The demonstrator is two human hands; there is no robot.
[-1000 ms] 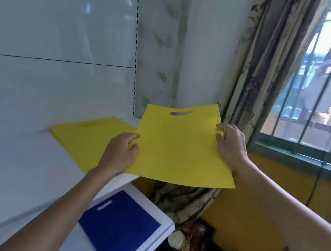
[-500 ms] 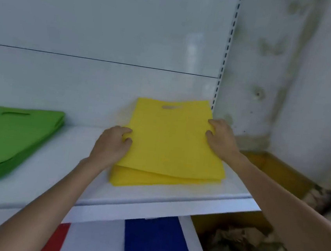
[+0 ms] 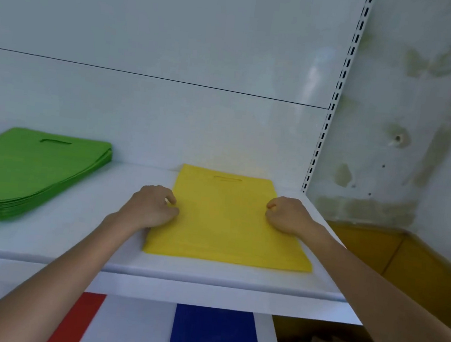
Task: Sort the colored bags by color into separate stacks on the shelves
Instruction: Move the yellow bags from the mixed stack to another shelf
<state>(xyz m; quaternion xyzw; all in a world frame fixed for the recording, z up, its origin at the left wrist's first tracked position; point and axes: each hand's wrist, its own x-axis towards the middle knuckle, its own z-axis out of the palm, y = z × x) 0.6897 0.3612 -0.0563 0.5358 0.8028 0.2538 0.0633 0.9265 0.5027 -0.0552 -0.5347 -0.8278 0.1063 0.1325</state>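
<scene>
A stack of yellow bags (image 3: 224, 221) lies flat on the right part of the white upper shelf (image 3: 73, 235), handle slot toward the back wall. My left hand (image 3: 148, 207) pinches the top bag's left edge with curled fingers and thumb. On the right edge, my right hand (image 3: 289, 216) does the same with its fingers curled in. A thick stack of green bags (image 3: 29, 169) sits at the left of the same shelf. On the shelf below lie a red bag (image 3: 78, 319) and a blue bag (image 3: 215, 337), both partly hidden by the upper shelf.
A slotted shelf upright (image 3: 335, 98) runs up behind the yellow stack's right side. A stained wall and an open cardboard box (image 3: 377, 251) are at the right. Bare white shelf lies between the green and yellow stacks.
The yellow bag was carried in from the right and laid flat on the yellow stack. Both hands have come down with it to the shelf, still at its side edges.
</scene>
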